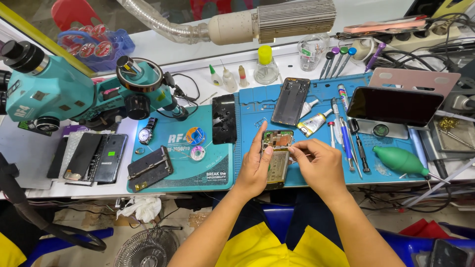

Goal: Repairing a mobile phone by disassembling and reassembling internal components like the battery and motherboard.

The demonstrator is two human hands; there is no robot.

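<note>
An opened phone (277, 157) with its circuit board and battery exposed lies on the blue work mat (386, 163) near the front edge. My left hand (255, 168) grips the phone's left side, thumb on its upper part. My right hand (316, 163) is pinched at the phone's right edge, fingertips touching the board area; whether it holds a small part I cannot tell. A removed back frame (291, 101) lies further back on the mat, with a glue tube (313, 123) beside it.
A teal microscope (54, 91) stands at the left. Several phones (91, 157), a wristwatch (147, 132), solder wick rolls (195, 136) and a black screen (223, 118) lie on the teal mat. Screwdrivers (354, 148), a green air blower (402, 160) and a propped dark phone (393, 105) sit right.
</note>
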